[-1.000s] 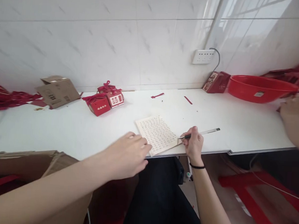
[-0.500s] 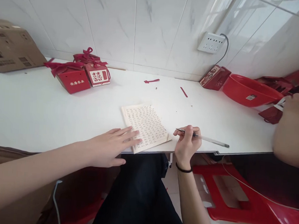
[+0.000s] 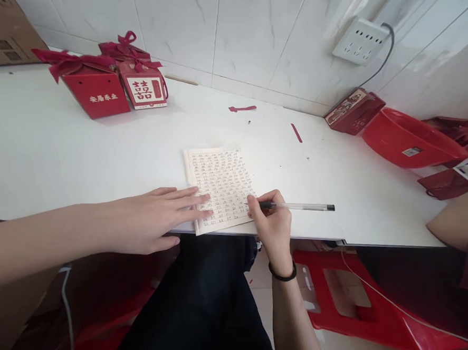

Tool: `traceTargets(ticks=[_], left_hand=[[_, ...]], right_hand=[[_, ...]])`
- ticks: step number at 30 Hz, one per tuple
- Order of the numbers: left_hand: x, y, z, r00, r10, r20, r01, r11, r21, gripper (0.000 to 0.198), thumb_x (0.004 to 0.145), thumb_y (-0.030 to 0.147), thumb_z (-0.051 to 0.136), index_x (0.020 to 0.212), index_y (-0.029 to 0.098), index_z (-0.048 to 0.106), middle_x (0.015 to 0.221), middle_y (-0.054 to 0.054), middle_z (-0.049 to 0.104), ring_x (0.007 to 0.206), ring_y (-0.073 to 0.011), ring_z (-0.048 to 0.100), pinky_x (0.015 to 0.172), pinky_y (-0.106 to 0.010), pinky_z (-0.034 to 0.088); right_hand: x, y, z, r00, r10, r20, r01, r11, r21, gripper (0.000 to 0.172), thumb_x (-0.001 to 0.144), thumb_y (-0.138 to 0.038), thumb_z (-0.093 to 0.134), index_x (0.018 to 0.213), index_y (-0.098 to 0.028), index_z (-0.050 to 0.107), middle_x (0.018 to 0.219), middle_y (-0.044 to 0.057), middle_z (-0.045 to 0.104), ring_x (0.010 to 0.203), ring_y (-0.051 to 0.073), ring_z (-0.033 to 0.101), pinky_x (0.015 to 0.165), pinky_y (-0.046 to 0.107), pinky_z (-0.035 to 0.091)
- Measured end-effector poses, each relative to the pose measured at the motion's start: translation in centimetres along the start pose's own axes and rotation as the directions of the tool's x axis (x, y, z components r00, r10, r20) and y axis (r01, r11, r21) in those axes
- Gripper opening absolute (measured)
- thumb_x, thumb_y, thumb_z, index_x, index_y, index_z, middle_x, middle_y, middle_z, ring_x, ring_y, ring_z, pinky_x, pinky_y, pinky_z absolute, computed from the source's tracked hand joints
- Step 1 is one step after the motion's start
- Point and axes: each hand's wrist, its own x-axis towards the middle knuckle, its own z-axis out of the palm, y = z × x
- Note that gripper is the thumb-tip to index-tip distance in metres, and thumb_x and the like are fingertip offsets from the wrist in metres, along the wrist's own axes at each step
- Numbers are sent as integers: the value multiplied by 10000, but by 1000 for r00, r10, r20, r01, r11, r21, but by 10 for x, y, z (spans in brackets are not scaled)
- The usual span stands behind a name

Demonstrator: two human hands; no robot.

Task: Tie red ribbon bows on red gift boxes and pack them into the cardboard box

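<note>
Right now the right hand (image 3: 270,225) has its fingers closed around a pen (image 3: 295,205), tip on the lower right part of a sheet of paper (image 3: 221,187) filled with rows of small writing. The pen's barrel points away to the right, level over the worktop (image 3: 61,154). The left hand (image 3: 155,223) lies flat, fingers stretched out and open, their tips pressing the sheet's lower left edge. The sheet sits at the near edge of the worktop, between both hands. Farther back to the left stand two red gift boxes (image 3: 116,86) with ribbon bows, touching each other. A red basin (image 3: 406,140) sits far right, below a wall socket (image 3: 359,41).
</note>
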Motion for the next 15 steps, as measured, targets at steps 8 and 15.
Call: traceTargets(ticks=[8,15], left_hand=[[0,-2,7,995,14,-104,-19,999,-45,504,846,290,476,1340,342,389,1442,22,346,1346,-221,274,1088,-353,250],[0,-1,8,992,16,-124,-16,1000,-4,502,852,307,464,1345,347,375,1440,19,354,1340,-225,286,1083,-359,249]], right_hand=[[-3,-4,2,995,-80,-61,79,997,-18,354,793,-239,550,554,-204,293,506,-68,291,475,83,298,461,218,280],[-4,-3,4,996,-90,-8,89,994,-65,337,786,-202,506,573,-206,245,512,-70,244,481,80,245,455,216,246]])
